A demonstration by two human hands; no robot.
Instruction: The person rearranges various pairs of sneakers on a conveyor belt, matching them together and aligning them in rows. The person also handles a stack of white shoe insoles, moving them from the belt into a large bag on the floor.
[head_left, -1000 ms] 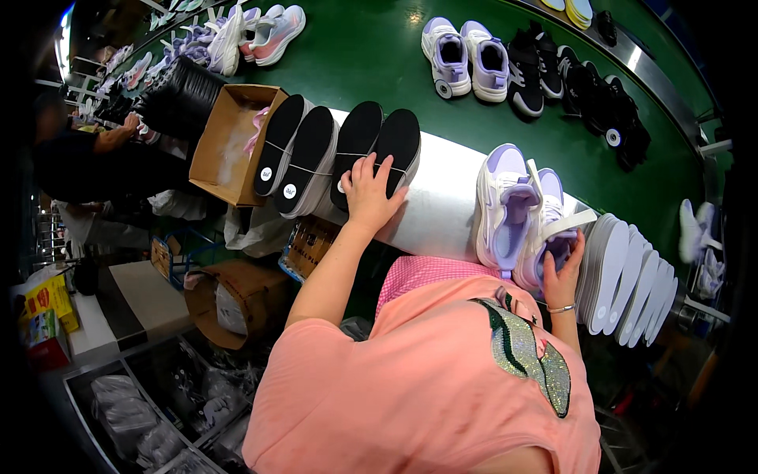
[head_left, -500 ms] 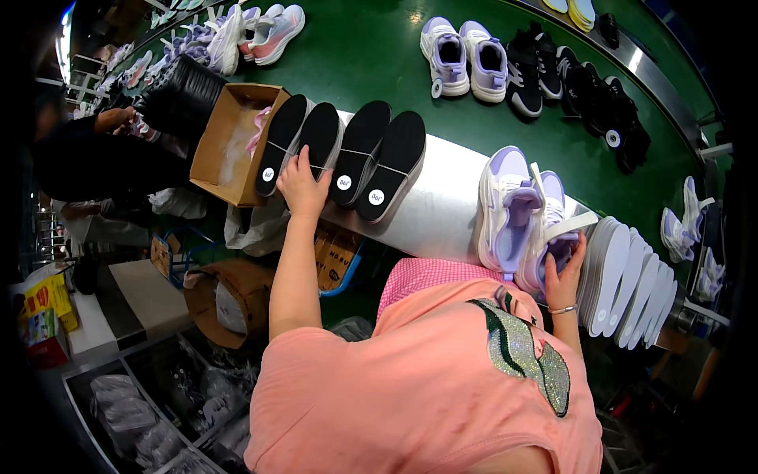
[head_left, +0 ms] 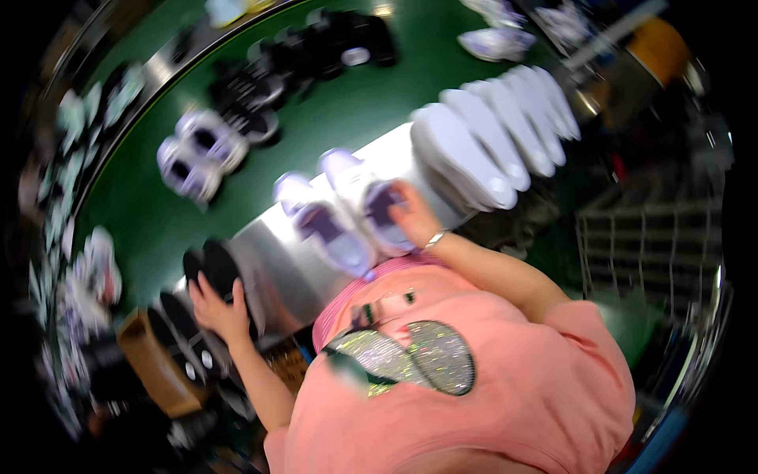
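Beside the grey table (head_left: pixel 276 272), the left hand (head_left: pixel 217 310) lies spread flat on the black insoles (head_left: pixel 212 268) at its near-left corner. The right hand (head_left: pixel 410 215) curls around one purple shoe (head_left: pixel 375 207) of the pair standing mid-table. No insole looks fitted into a shoe yet, and white insoles (head_left: pixel 482 142) wait stacked at the table's far-right end.

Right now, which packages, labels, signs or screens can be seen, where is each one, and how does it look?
Cardboard box: lower left, beside the left hand and the black insoles; open, brown, rectangular.
Round labels: on black insoles by the box; small, whitish dots, blurred.
No signs or screens can be made out; the picture is motion-blurred.
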